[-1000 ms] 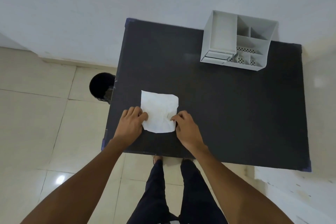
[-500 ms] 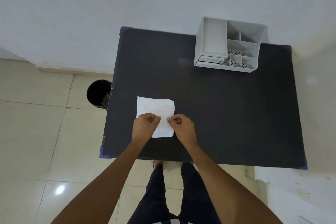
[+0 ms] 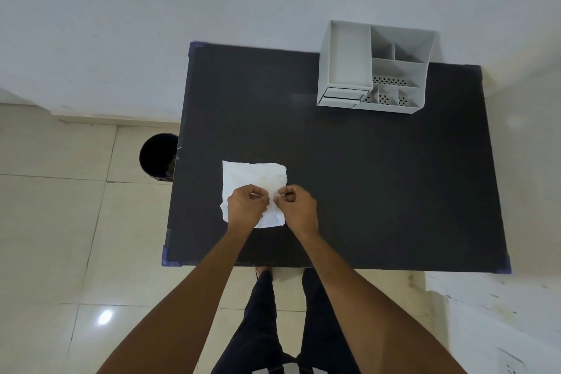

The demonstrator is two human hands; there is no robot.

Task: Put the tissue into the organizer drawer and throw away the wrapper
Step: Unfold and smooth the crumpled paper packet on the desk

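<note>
Both hands, left hand [image 3: 246, 208] and right hand [image 3: 299, 206], pinch the white tissue packet [image 3: 253, 179] on the table [image 3: 364, 185], apparently tearing the wrapper; next, pull the tissue out.

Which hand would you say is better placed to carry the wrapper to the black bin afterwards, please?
Probably the left hand. Both hands pinch the white packet, but the black bin stands on the floor off the table's left edge, nearer that side than the right hand.

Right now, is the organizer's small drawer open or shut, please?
Shut: the drawer front sits flush with the white organizer body, nothing pulled out.
</note>
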